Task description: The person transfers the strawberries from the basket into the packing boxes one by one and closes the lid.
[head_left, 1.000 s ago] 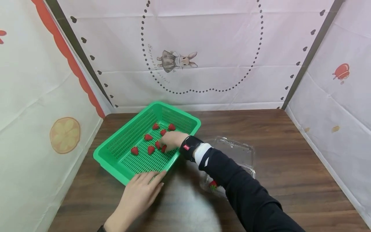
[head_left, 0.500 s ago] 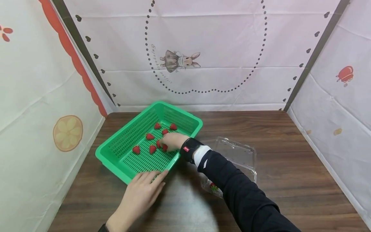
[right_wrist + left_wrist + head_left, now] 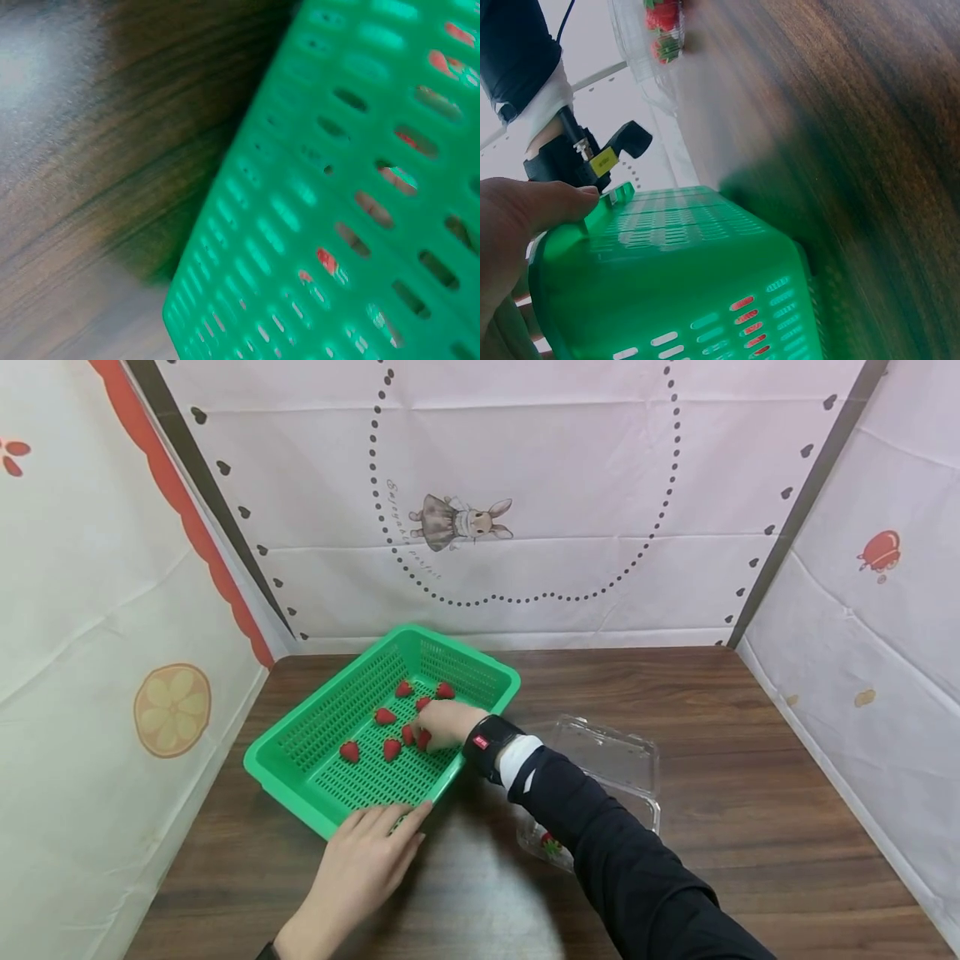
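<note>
Basket [image 3: 315,781]: green plastic, slotted mesh walls, slight sheen. Table [image 3: 750,760]: dark wood grain, smooth, glossy glare patch near front. Clamshell box [image 3: 622,760]: clear thin plastic, shiny. Strawberries [image 3: 384,716]: red, matt. Backdrop [image 3: 525,485]: white cloth, creased, printed, matt. Sleeve [image 3: 622,860]: black fabric, matt. Wristband [image 3: 491,743]: black, smooth.

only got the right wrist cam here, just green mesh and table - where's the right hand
observer: right hand is inside the basket, fingers down on a strawberry; grip not clear.
operator: and the left
observer: left hand lies flat, fingers on the near rim.
operator: any fruit outside
observer: at least one, in the clear box to the basket's right.
</note>
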